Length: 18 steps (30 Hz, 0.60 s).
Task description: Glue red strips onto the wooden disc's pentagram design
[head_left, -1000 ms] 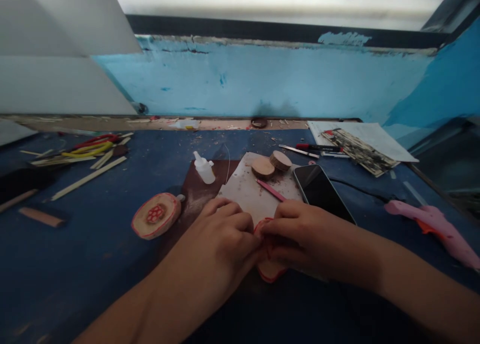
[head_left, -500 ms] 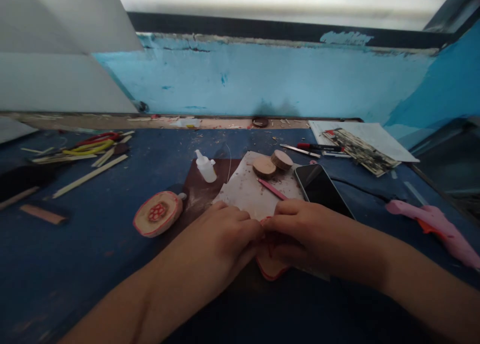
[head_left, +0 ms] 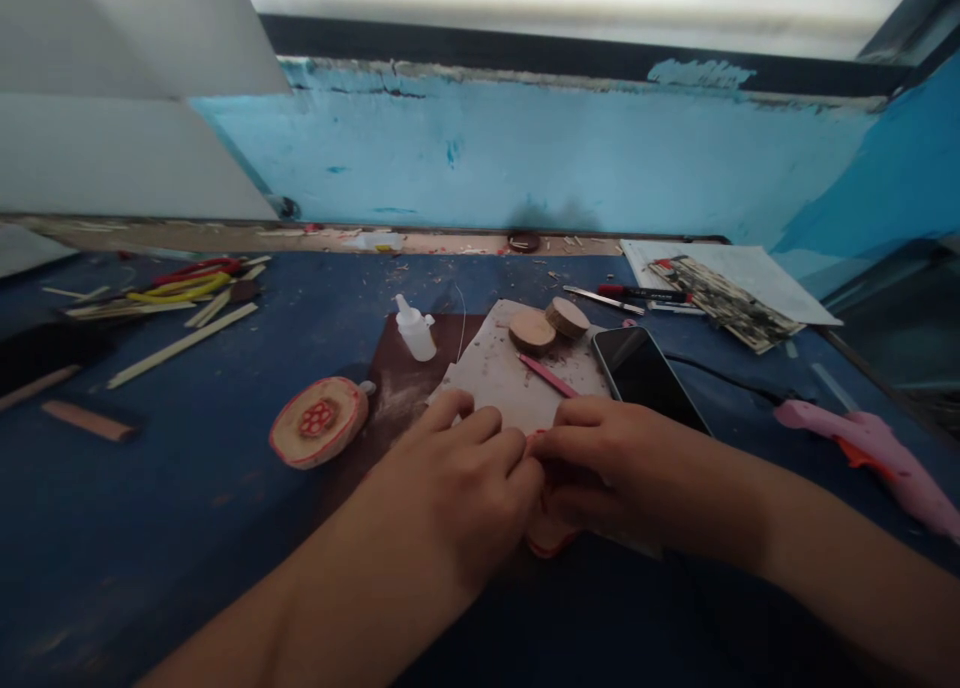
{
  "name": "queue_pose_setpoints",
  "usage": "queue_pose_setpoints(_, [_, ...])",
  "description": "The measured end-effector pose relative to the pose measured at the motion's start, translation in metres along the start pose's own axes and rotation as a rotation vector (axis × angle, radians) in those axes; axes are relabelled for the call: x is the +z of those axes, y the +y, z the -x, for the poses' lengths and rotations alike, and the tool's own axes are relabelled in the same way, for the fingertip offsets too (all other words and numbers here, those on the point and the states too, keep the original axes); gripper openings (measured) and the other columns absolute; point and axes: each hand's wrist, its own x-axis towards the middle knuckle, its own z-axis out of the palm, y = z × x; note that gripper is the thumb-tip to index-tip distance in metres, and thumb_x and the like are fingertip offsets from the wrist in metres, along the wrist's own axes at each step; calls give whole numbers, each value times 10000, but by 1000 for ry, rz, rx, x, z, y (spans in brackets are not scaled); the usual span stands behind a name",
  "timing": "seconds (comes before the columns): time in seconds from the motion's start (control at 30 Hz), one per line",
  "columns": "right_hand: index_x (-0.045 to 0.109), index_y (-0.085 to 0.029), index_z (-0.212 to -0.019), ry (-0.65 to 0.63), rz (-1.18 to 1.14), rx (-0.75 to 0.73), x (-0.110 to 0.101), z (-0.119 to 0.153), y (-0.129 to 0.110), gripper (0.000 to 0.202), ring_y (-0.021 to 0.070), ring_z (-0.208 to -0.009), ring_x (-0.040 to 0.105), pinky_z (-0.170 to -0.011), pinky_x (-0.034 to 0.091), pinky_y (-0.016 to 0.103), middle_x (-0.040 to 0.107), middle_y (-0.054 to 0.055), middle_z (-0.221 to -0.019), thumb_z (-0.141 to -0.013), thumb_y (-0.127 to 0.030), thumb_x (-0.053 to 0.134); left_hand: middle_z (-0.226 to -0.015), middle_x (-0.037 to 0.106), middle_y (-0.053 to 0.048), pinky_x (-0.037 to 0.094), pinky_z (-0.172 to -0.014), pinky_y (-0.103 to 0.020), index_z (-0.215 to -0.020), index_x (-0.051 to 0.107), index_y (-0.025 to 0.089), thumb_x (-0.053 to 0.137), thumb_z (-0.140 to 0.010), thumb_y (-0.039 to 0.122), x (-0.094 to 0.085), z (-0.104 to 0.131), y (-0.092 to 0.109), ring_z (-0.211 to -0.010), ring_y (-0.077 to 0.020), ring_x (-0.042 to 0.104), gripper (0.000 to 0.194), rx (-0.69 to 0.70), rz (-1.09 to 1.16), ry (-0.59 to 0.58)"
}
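A pale wooden piece with a red-painted edge (head_left: 551,541) lies low in the middle, mostly covered by my hands. My left hand (head_left: 476,473) is closed over its left side, fingers curled, and its fingertips are hidden. From the right, my right hand (head_left: 611,458) grips the piece with bent fingers, touching the left hand. A spot of red shows just above the fingertips. Beneath lies a white paper (head_left: 499,368) on a brown board (head_left: 382,368). Pink tweezers (head_left: 547,375) and two round wood slices (head_left: 532,330) rest on the paper.
Left of my hands sits a wooden piece with a red flower-like centre (head_left: 319,421). A white glue bottle (head_left: 415,330) stands behind. To the right are a phone (head_left: 649,373) and a pink glue gun (head_left: 870,443). Pliers (head_left: 187,280) and wooden sticks (head_left: 184,346) lie far left.
My left hand has shifted slightly right and its knuckles have risen, covering more of the red-edged piece. The right hand stays nearly in place. The whole view has shifted slightly.
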Motion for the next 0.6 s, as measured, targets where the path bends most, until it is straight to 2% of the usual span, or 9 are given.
queue_pose_setpoints(0.17, [760, -135, -989, -10, 11, 3, 0, 0, 0, 133, 171, -790, 598, -722, 458, 306, 632, 51, -957, -1035, -251, 714, -789, 658, 8, 357, -885, -489, -832, 649, 233, 536, -1017, 85, -2, -3, 1, -807, -251, 553, 262, -13, -20, -5])
queue_pose_setpoints(0.33, [742, -140, -966, -6, 18, -9, 0, 1, 1, 143, 172, -791, 590, -716, 452, 306, 625, 47, -947, -1042, -255, 702, -764, 666, 16, 362, -852, -476, -811, 648, 226, 583, -987, 67, -1, -4, 1, -785, -243, 568, 246, -9, -19, -12])
queue_pose_setpoints(0.6, [735, -142, -963, 13, 23, -11, 3, 2, 4, 157, 167, -778, 581, -714, 435, 309, 616, 41, -949, -1038, -278, 709, -764, 676, -2, 376, -790, -466, -827, 645, 207, 669, -935, 71, -6, -4, 10, -781, -248, 581, 175, -89, -55, -44])
